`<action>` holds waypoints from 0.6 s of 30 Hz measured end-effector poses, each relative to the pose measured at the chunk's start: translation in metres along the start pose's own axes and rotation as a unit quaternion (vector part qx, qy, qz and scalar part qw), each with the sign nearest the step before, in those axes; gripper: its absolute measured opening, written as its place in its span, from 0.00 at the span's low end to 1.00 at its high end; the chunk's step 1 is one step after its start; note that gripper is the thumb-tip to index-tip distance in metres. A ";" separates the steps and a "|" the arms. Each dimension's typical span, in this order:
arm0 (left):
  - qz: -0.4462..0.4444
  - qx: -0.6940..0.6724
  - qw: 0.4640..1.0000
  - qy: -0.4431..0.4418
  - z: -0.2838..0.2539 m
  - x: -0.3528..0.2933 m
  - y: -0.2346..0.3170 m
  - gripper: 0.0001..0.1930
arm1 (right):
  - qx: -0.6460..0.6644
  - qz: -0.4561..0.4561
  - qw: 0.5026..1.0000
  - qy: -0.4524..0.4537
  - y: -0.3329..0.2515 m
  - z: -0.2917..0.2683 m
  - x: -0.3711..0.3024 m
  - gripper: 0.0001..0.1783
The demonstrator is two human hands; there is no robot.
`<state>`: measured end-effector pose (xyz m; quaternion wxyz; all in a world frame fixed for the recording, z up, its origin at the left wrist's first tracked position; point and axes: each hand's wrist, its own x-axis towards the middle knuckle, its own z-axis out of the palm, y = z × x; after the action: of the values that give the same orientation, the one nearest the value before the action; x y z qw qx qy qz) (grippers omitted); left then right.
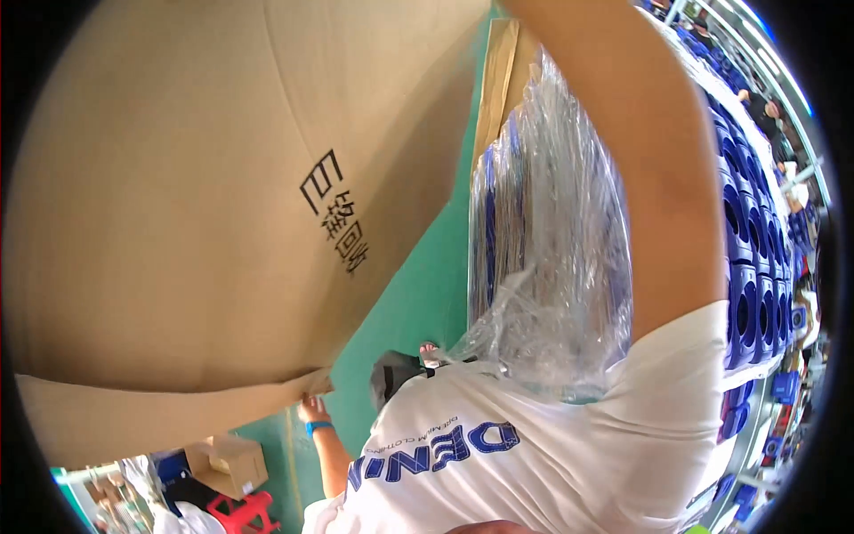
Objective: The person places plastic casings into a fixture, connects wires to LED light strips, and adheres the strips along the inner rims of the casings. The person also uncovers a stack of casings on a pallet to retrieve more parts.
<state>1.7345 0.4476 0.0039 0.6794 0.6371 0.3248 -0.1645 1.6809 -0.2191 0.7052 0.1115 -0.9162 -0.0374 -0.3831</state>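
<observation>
"Hands first: what are they doing?"

"The left hand, at seven o'clock, has its fingers at the corner of a cardboard flap; too small to tell whether they pinch or only press. The right hand is out of view, its state unknown; the right arm runs off the top past twelve."

"And the biggest thing?"

"That flap's large cardboard panel, filling eight to twelve o'clock, printed in black."

"Next?"

"A plastic-wrapped bundle toward two, then rows of blue plastic parts at three."

"Smaller?"

"An open carton between seven and eight, and a blue wristband just below the left hand."
</observation>
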 end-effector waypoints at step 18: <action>0.054 0.105 0.939 -0.322 0.270 0.241 0.274 0.32 | -0.025 0.308 0.938 -0.159 0.065 0.149 0.092 0.30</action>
<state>2.1488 0.2681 0.0486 0.6847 0.6344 0.0346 -0.3571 1.8593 -0.2488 0.6573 0.1938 -0.9344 0.2390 -0.1798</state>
